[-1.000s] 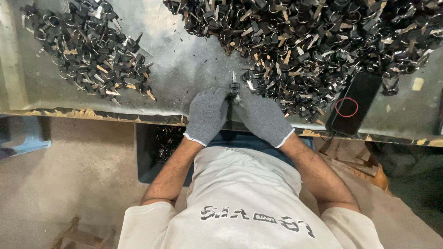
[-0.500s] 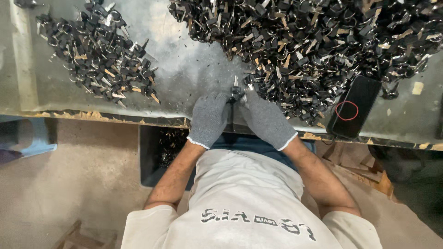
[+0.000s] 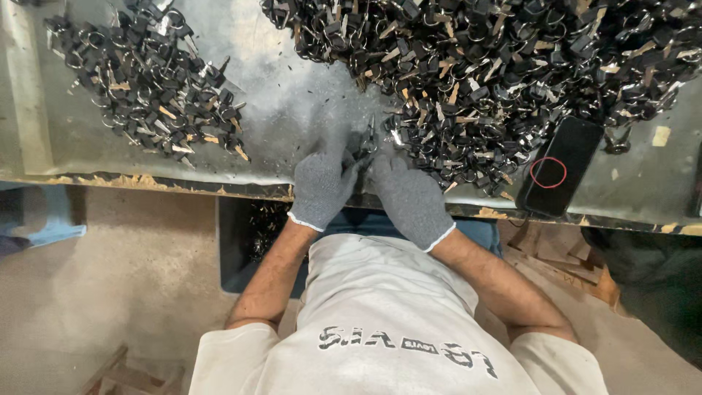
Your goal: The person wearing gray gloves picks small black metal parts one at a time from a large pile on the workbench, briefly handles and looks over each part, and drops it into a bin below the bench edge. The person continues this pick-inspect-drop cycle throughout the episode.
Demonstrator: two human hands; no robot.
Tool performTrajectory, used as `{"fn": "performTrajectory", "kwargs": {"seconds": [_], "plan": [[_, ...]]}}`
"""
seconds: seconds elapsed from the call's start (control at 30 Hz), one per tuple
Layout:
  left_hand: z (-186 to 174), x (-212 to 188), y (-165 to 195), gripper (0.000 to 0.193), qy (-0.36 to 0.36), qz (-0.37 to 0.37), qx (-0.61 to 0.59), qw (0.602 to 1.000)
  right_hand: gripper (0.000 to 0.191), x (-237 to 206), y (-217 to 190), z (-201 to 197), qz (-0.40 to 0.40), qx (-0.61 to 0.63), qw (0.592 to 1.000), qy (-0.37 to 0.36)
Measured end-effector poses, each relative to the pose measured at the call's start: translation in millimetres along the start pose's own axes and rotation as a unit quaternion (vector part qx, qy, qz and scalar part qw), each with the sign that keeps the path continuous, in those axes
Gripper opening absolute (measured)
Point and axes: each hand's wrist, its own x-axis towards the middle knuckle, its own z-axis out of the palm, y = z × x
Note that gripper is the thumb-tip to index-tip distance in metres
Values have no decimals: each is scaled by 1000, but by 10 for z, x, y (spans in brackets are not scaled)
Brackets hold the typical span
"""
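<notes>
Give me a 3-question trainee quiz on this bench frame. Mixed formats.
1. True or false: both gloved hands meet at the near edge of the big pile of small dark metal parts.
2. Multiple choice: where does the dark phone lie? A) on the smaller pile B) on the bench at the big pile's edge C) on the floor
3. Fill in: under the bench edge stands a dark ____ with parts in it.

Key
1. True: left hand and right hand join at the big pile.
2. B: the phone lies flat on the bench, away from the smaller pile.
3. Bin.
</notes>
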Motion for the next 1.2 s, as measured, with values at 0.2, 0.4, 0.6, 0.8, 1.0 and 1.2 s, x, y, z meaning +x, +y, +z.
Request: {"fn": "performTrajectory", "kwargs": {"seconds": [0.2, 0.4, 0.6, 0.8, 1.0, 1.2], "plan": [[148, -46, -35, 39, 12, 108, 77, 991, 16, 49, -186, 74, 63, -8, 998, -12], [166, -70, -59, 42, 31, 61, 26, 997, 39, 263, 165, -71, 80, 330, 922, -188], [192, -145, 21, 19, 56, 51, 116, 990, 52, 60, 3, -70, 43, 242, 969, 5], [124, -124, 51, 17, 92, 51, 134, 985, 32, -63, 41, -64, 33, 140, 990, 7], [152, -123, 47, 35, 50, 54, 40, 997, 21, -39, -82, 70, 7, -8, 999, -49], [144, -167, 13, 37, 42, 73, 32, 996, 24, 125, 29, -80, -24, 181, 982, -58]]}}
